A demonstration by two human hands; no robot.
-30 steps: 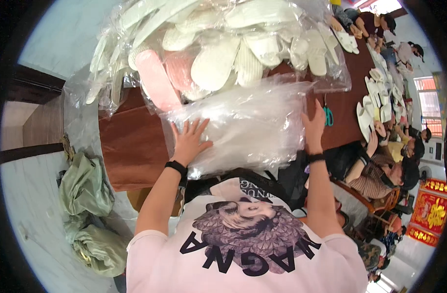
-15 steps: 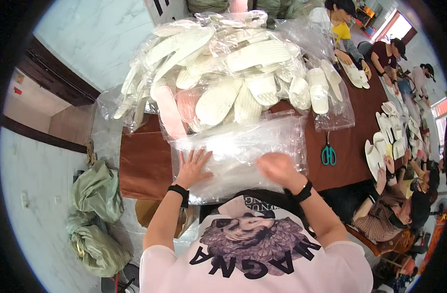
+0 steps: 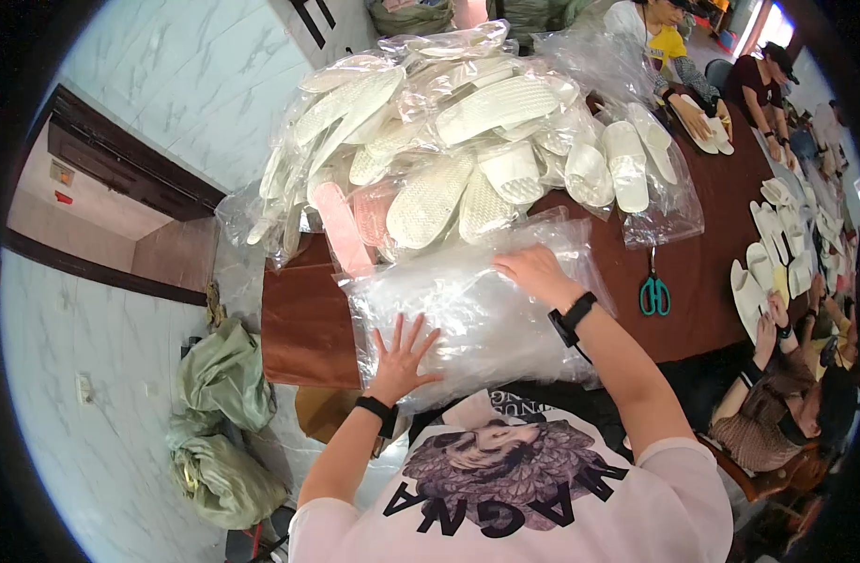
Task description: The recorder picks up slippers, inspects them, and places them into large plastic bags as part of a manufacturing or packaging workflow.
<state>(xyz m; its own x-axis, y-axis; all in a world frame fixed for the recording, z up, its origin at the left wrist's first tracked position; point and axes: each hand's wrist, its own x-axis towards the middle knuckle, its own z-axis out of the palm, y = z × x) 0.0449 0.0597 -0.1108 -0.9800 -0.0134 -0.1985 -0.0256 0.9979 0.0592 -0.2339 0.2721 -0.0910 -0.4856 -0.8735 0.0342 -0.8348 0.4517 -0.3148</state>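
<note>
Plastic bags (image 3: 486,324), clear and lying flat in a layered stack, rest on the brown table (image 3: 308,319) just on the near side of the heap of bagged slippers (image 3: 498,111), their long axis running left to right along the heap's near edge. Right hand (image 3: 538,272) is the nearer one to the heap — its fingers bunched close together over the far part of the stack, pointing left; whether they pinch any film, I cannot tell. Most of the film lies on the side of those fingers away from the heap. Left hand (image 3: 406,361), farther from the heap, presses palm-down on the stack's left part — fingers spread wide, holding nothing. Teal-handled scissors (image 3: 654,296) lie to the heap's near right.
</note>
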